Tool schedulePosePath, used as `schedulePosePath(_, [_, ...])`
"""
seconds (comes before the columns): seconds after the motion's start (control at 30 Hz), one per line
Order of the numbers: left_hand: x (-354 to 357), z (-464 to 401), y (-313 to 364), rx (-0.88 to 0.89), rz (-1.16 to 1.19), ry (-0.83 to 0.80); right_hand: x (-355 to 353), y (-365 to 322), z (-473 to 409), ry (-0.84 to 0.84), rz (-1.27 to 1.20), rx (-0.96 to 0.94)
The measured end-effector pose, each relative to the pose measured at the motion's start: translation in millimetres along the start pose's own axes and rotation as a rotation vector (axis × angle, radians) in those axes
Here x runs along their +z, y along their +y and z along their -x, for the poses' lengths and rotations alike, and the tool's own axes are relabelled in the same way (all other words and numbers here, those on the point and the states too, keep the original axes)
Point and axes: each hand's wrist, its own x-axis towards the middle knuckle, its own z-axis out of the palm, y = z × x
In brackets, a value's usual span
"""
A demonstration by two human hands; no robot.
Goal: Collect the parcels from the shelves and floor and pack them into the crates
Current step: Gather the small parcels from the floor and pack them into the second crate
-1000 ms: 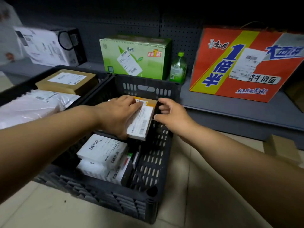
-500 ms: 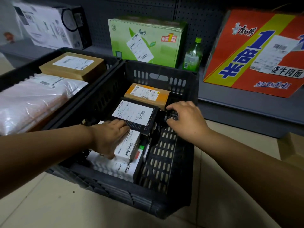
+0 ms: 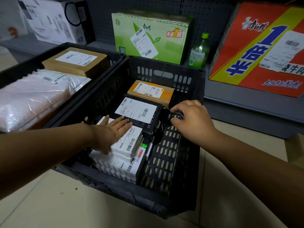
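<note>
A black slotted crate [image 3: 166, 74] stands on the floor in front of me. Inside lie an orange-brown parcel [image 3: 150, 92] at the far end, a black box with a white label [image 3: 139, 114] in the middle, and white labelled boxes [image 3: 130, 143] stacked nearest me. My left hand [image 3: 111, 134] lies flat and open on the top white box, fingertips touching the black box. My right hand [image 3: 191, 119] grips the crate's right wall at its rim. A second black crate [image 3: 32, 60] on the left holds a brown parcel [image 3: 75, 61] and a plastic-wrapped parcel [image 3: 32, 99].
On the grey shelf [image 3: 238, 102] behind the crates stand a green carton [image 3: 151, 37], a green bottle [image 3: 199, 50], a large red and yellow carton [image 3: 259, 50] and a white and black box [image 3: 54, 18]. A small brown box [image 3: 296, 148] sits on the tiled floor at the right.
My left hand set the white box down on the stack inside the crate and now lies open on it. My right hand went to the crate's right wall.
</note>
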Motion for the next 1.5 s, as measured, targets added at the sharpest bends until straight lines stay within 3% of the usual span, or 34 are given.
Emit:
schedulePosePath(0.23, [-9,8,4,-0.035,-0.131,-0.038,-11,7,4,0.079,-0.148,0.002])
schedulePosePath(0.43, [-34,14,19,-0.019,-0.177,-0.033,-44,44,18,0.153,-0.092,0.077])
schedulePosePath(0.5, [-51,16,35,0.052,-0.136,0.078,-52,56,26,0.131,-0.068,0.091])
schedulePosePath(0.63, [-99,14,89,0.224,0.077,0.475,-70,78,46,0.08,-0.002,0.078])
schedulePosePath(0.73, [-136,7,140,0.282,0.079,0.703,-91,95,66,0.047,0.057,0.036])
schedulePosePath(0.87, [-172,-7,201,0.393,0.012,0.811,-124,128,98,0.039,0.118,0.012])
schedulePosePath(1.0, [-193,-30,261,0.536,-0.082,0.788,-153,179,139,0.003,0.224,0.068])
schedulePosePath(1.23, [-197,-74,376,0.739,-0.068,0.754,-155,279,252,-0.216,0.285,0.359])
schedulePosePath(1.5, [-164,-104,459,0.827,0.016,0.664,-118,326,386,-0.597,0.146,0.914])
